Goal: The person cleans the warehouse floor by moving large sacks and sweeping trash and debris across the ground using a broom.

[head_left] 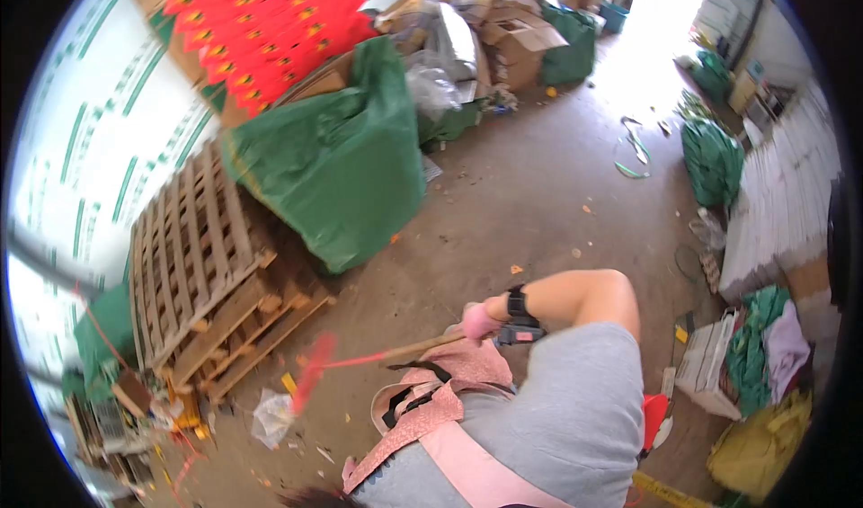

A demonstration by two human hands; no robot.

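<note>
In the head view, a long-handled tool is being clenched by the right grip, and its long axis is being pointed leftward from the fist, slightly down the view, to a blurred red end. That end is being held out near the wooden pallets and crumpled plastic, contact with the floor being impossible to tell; no left hand is being shown, the right being the nearer.

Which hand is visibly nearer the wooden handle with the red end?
Right: the right hand appears to grip the wooden handle. The left hand is not in view, so its place relative to the handle cannot be told.
</note>
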